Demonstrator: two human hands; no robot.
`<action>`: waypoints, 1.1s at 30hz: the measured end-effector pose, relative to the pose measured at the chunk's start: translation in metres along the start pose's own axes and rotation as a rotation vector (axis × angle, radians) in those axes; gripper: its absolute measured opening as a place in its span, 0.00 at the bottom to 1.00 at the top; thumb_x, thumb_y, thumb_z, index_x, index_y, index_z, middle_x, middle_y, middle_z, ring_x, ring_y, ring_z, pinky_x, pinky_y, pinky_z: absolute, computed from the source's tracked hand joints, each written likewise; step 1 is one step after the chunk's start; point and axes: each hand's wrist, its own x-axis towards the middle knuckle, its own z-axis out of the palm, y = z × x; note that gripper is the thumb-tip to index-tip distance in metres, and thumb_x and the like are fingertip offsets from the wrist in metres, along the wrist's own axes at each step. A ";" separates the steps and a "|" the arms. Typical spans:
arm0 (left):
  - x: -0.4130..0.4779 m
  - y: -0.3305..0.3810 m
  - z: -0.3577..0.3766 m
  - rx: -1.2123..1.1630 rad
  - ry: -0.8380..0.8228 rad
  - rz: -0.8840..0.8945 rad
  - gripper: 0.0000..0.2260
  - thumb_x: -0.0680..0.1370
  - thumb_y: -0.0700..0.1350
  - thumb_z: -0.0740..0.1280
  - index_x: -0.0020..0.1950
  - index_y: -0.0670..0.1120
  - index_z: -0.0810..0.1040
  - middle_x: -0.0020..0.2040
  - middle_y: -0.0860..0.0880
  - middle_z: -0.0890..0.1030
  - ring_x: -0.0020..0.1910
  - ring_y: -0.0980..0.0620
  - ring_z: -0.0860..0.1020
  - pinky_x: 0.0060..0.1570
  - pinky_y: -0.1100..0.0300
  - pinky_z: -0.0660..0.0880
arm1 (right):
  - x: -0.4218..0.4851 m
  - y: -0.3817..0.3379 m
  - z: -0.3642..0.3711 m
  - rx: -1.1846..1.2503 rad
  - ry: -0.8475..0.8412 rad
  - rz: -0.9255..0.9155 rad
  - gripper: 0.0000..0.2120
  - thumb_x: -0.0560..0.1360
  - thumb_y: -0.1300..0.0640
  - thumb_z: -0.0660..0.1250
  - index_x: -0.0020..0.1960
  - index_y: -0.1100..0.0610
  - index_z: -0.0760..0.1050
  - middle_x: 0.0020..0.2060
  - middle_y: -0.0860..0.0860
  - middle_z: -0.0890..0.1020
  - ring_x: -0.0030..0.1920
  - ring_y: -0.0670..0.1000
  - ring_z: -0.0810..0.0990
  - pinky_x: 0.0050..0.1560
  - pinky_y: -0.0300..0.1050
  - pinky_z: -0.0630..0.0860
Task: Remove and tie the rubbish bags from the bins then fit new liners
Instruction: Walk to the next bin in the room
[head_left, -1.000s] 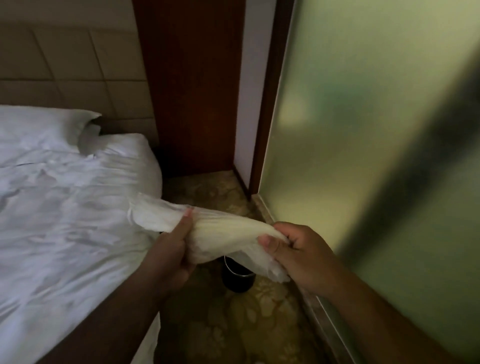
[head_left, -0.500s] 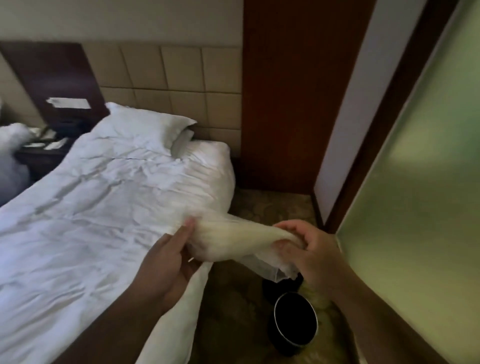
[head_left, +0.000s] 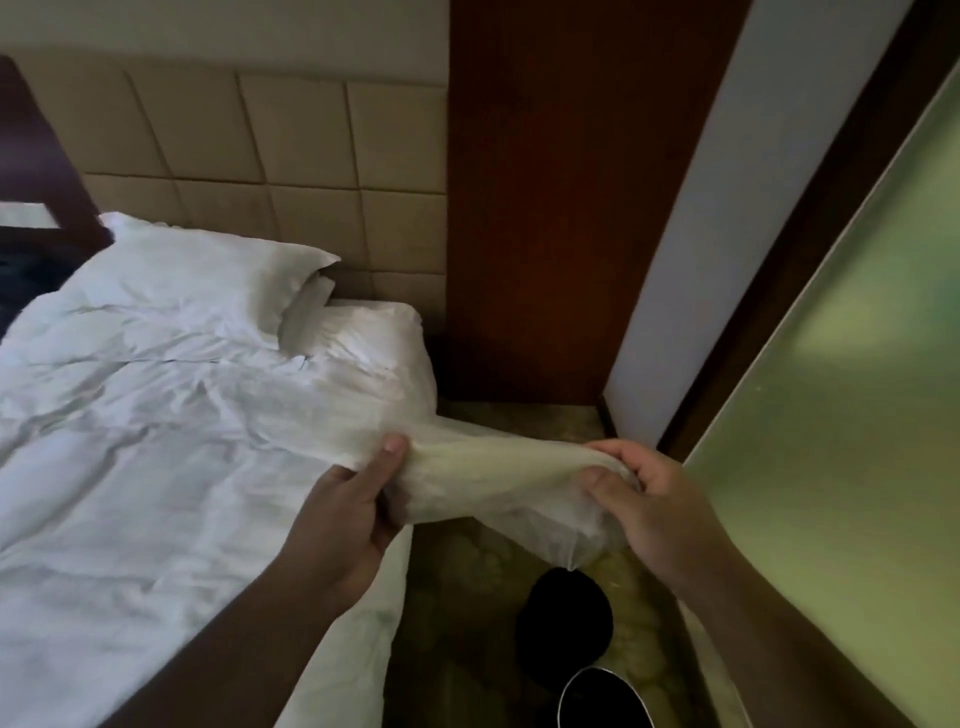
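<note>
Left hand (head_left: 343, 525), thumb and fingers pinching one end of a translucent white liner (head_left: 498, 483); right hand (head_left: 654, 504) gripping the other end, bag stretched between them over the bed (head_left: 156, 441) edge; black bin (head_left: 602, 699) on patterned carpet (head_left: 457, 623) directly below, beside frosted glass panel (head_left: 841, 415).

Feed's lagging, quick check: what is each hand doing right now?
Left hand: pinches one end of the white bin liner.
Right hand: grips the liner's other end.
</note>
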 end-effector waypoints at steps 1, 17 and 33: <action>0.019 0.006 0.003 0.001 -0.017 -0.013 0.15 0.77 0.45 0.69 0.57 0.35 0.79 0.50 0.43 0.86 0.49 0.49 0.85 0.42 0.57 0.83 | 0.011 0.000 0.002 0.005 0.033 0.008 0.07 0.80 0.53 0.66 0.54 0.42 0.79 0.44 0.43 0.84 0.42 0.45 0.84 0.41 0.42 0.82; 0.223 0.032 0.093 -0.004 -0.182 -0.204 0.18 0.76 0.48 0.68 0.64 0.44 0.77 0.58 0.44 0.84 0.56 0.46 0.83 0.54 0.51 0.81 | 0.180 0.044 -0.033 0.105 0.259 0.217 0.05 0.80 0.55 0.66 0.54 0.49 0.80 0.42 0.52 0.85 0.42 0.56 0.85 0.44 0.53 0.82; 0.338 0.038 0.268 0.193 -0.493 -0.252 0.14 0.74 0.48 0.68 0.57 0.43 0.78 0.51 0.44 0.86 0.51 0.46 0.84 0.52 0.50 0.78 | 0.263 0.056 -0.148 0.041 0.525 0.196 0.06 0.81 0.56 0.65 0.52 0.48 0.80 0.42 0.48 0.84 0.42 0.48 0.83 0.36 0.40 0.80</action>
